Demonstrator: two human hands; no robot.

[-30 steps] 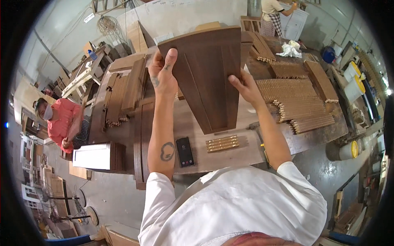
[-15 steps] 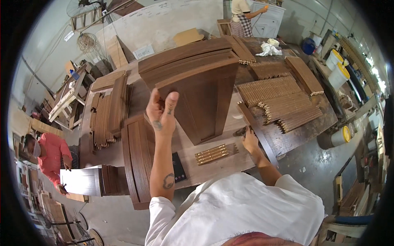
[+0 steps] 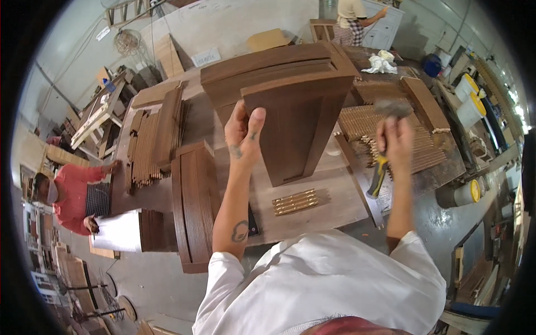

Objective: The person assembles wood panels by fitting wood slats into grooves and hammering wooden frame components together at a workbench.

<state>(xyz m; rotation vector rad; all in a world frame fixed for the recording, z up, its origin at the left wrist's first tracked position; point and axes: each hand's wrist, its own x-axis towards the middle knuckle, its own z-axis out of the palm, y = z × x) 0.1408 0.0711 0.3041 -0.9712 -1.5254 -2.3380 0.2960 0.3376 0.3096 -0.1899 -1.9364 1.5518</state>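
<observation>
Pinching the upper left edge of a dark brown wooden panel point(image 3: 298, 120) between thumb and fingers of the left hand point(image 3: 243, 135), and standing it on end at the middle of the worktop point(image 3: 338, 207), touching or just above, impossible to tell which. Clutching a yellow-handled hammer point(image 3: 378, 177) in a closed right hand point(image 3: 395, 144), to the right of the panel, clear of it and blurred at the head. Seemingly partway through work on this piece: already framed, to judge by its borders, but not under the hammer at this instant. Keeping short golden-looking pieces point(image 3: 295, 202) grouped on the near side, loose and apparently unused. Facing a second panel point(image 3: 262, 67) beyond and a third panel point(image 3: 195, 206) at left, finished or not impossible to say, with ribbed strips point(image 3: 410, 148) stacked at right.
</observation>
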